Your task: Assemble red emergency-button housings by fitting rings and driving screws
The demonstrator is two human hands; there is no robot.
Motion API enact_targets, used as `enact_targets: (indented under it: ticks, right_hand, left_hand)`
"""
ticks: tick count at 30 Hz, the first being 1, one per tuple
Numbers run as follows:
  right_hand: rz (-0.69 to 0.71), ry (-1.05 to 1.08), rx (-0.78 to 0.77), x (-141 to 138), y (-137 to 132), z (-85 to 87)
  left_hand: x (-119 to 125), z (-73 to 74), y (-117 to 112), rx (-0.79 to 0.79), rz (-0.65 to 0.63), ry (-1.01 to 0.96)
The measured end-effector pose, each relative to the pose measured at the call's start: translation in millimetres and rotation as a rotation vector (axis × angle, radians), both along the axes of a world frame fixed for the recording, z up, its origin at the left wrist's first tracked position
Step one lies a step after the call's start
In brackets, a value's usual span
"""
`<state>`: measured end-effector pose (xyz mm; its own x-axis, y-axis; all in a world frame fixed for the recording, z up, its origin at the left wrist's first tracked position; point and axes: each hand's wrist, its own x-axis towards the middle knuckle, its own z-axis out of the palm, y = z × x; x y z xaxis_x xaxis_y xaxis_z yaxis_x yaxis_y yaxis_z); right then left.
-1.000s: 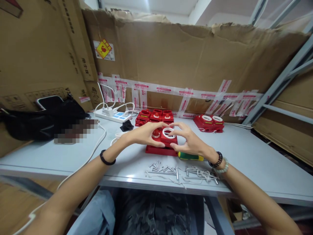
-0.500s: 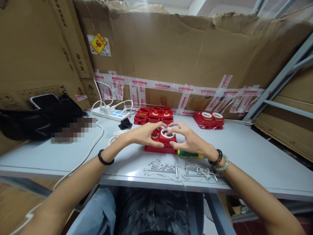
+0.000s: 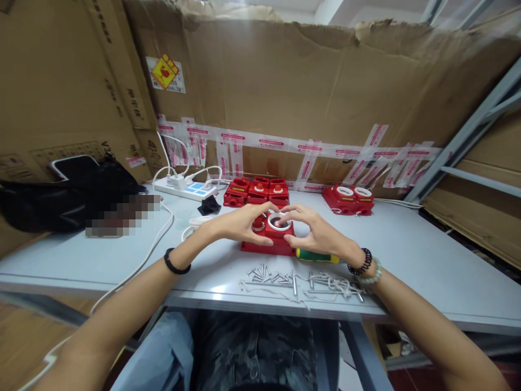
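Little altered from half a second earlier. Pinched at the rim by fingertips of left hand (image 3: pixel 241 222) and right hand (image 3: pixel 316 233): white ring (image 3: pixel 279 222), opening turned upward, atop red housing (image 3: pixel 266 245). Laid flat mid-table, long axis left-to-right, beside green screwdriver (image 3: pixel 316 256).

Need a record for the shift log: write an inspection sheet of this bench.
Surface: grey table, partly covered.
Job's things: red unit in front, white ring on top.
Clutter: loose screws, green-handled screwdriver, three red units and two ringed units at the back, black bag at left.
Grips: left hand and right hand both pinch the ring's rim.
Cables: power strip with plugs, white cable trailing off the front edge.
Surroundings: taped cardboard wall, metal shelving at right.
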<state>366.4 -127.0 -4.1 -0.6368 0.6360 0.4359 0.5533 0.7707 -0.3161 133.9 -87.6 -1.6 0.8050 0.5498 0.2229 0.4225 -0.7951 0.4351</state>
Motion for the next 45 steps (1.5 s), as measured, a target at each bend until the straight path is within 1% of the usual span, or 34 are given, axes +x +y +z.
enact_targets:
  ticks: [7,12,16,21,25,31,35,37,39,42,43,45]
  right_hand:
    - [0.004,-0.013,-0.008,-1,0,0.8]
    - [0.028,-0.006,-0.042,0,0,-0.1]
    - [0.051,-0.016,-0.063,1,1,-1.3]
    - [0.034,-0.056,-0.057,2,2,-1.1]
    - [0.019,-0.075,-0.054,2,2,-0.2]
    - [0.038,-0.065,-0.063,1,1,-0.4]
    - [0.018,-0.069,-0.066,-1,1,-1.5]
    - [0.016,-0.054,-0.095,0,0,1.5]
    - [-0.023,-0.029,-0.117,4,-1,8.2]
    - [-0.153,-0.009,-0.142,18,-4,20.5]
    - [-0.185,-0.053,-0.186,24,-5,23.3]
    - [-0.225,-0.215,-0.319,35,-5,24.8]
  left_hand:
    - [1,-0.2,0,-0.009,-0.011,0.014]
    - [2,-2.9,0,-0.014,0.04,0.084]
    - [2,-7.5,3,-0.044,0.0,0.074]
    - [2,-13.9,6,-0.082,-0.005,0.08]
    - [4,-16.6,7,-0.046,-0.053,0.061]
    - [11,-12.8,7,0.078,0.055,0.204]
    - [13,-7.2,5,0.06,0.08,0.283]
    - [14,-5.4,5,0.028,0.082,0.305]
    - [14,-4.5,5,-0.009,0.078,0.313]
    - [14,-4.3,7,-0.038,0.081,0.318]
    - [15,-4.3,8,-0.038,0.087,0.323]
    - [15,-4.2,9,-0.04,0.093,0.337]
